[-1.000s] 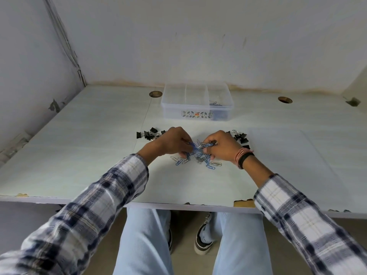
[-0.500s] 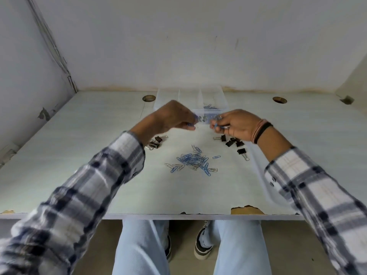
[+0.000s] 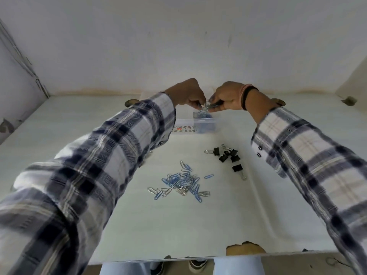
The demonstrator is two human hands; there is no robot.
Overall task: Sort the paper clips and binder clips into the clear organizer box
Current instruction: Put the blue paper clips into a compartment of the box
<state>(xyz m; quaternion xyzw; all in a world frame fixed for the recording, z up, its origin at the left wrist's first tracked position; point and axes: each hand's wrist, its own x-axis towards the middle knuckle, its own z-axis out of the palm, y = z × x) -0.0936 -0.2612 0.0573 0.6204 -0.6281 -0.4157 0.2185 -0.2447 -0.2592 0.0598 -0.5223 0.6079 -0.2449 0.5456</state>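
A small bunch of paper clips point(image 3: 206, 108) hangs between the two hands, above the right end of the clear organizer box point(image 3: 198, 124); the left hand point(image 3: 188, 94) pinches the bunch from the left with curled fingertips, and the right hand point(image 3: 226, 98) pinches it from the right, fingers also curled around it; some blue clips lie already in the right compartment under the hands. The left part of the box is hidden behind the left plaid sleeve point(image 3: 123, 147), so its other compartments cannot be seen; how many clips the fingers hold is hard to make out. On the white table point(image 3: 198, 231), nearer the person, lies a loose pile of blue and silver paper clips point(image 3: 181, 182); to its right, a little apart, a group of black binder clips point(image 3: 228, 155).
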